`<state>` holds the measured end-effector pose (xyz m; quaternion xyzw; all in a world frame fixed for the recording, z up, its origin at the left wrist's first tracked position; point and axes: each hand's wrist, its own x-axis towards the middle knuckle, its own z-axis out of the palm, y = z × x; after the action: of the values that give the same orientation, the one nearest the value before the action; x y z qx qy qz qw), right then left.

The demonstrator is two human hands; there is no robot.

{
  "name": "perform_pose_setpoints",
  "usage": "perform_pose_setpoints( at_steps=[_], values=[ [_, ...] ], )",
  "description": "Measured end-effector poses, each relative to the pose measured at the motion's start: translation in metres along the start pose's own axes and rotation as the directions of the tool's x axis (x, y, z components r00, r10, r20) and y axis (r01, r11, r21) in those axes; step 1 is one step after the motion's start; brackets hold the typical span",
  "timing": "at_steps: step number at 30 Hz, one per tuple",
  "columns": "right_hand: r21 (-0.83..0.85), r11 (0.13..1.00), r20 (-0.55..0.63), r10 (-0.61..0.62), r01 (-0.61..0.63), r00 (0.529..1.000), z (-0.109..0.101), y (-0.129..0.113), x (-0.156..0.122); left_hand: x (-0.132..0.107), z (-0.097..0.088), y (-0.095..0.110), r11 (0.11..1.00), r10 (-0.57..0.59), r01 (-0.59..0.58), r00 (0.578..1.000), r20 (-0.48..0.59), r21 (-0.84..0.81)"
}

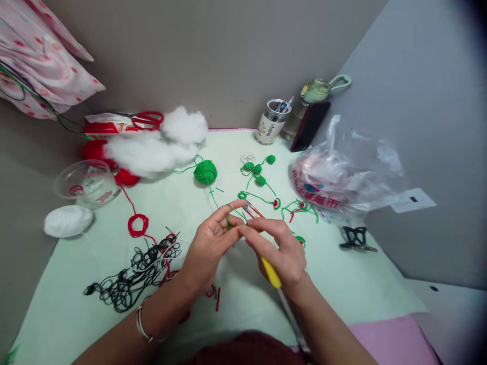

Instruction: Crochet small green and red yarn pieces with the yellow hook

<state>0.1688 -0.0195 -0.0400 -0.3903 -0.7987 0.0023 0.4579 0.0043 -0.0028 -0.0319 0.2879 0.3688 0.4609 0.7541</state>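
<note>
My left hand (211, 238) pinches a small piece of green yarn work, largely hidden by the fingers. A green strand (236, 209) runs over its raised index finger. The strand leads back to the green yarn ball (205, 173). My right hand (281, 248) meets the left at the fingertips, closed round a crochet hook with a yellow grip (271, 274); its tip is hidden at the yarn. Just beyond the hands lies an orange-and-grey cutter (253, 209). Small green crocheted balls (257, 169) and a red-and-green crocheted piece (276, 203) lie farther back.
Tangled black yarn (133, 281) and a red yarn loop (137, 225) lie left. Behind them are white stuffing (152, 149), red scissors (147, 120) and a clear tub (87, 182). A pen can (272, 121), a phone (310, 126), a plastic bag (342, 172) and a black hair clip (355, 238) stand right.
</note>
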Motion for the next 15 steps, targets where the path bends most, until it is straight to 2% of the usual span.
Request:
perform_pose_setpoints(
  at_steps=[2, 4, 5, 7, 9, 11, 15],
  values=[
    [0.017, 0.999, -0.002, 0.039, -0.039, 0.999, 0.0, -0.001, 0.0, 0.002, 0.001, 0.003, 0.989, -0.089, 0.095, 0.995, 0.055, -0.117],
    [0.182, 0.966, -0.054, 0.194, -0.181, 0.979, -0.001, -0.001, 0.001, 0.003, 0.0, 0.006, 0.97, -0.146, 0.158, 0.986, 0.079, -0.183],
    [0.304, 0.917, -0.084, 0.294, -0.257, 0.952, -0.001, 0.0, 0.003, 0.004, 0.0, 0.008, 0.968, -0.15, 0.161, 0.986, 0.067, -0.192],
    [0.544, 0.763, -0.077, 0.46, -0.35, 0.884, -0.001, 0.001, 0.005, 0.004, 0.0, 0.009, 0.979, -0.128, 0.129, 0.992, 0.019, -0.16],
    [0.665, 0.644, -0.018, 0.52, -0.378, 0.854, 0.001, 0.002, 0.008, 0.002, 0.001, 0.007, 0.992, -0.078, 0.078, 0.997, 0.003, -0.098],
    [0.666, 0.635, 0.026, 0.505, -0.392, 0.863, 0.002, 0.002, 0.011, 0.001, 0.001, 0.003, 0.998, -0.034, 0.035, 0.999, 0.034, -0.043],
    [0.587, 0.716, 0.009, 0.462, -0.379, 0.887, 0.002, -0.001, 0.013, 0.0, 0.001, -0.002, 1.0, 0.007, -0.008, 0.998, 0.064, 0.015]
  ],
)
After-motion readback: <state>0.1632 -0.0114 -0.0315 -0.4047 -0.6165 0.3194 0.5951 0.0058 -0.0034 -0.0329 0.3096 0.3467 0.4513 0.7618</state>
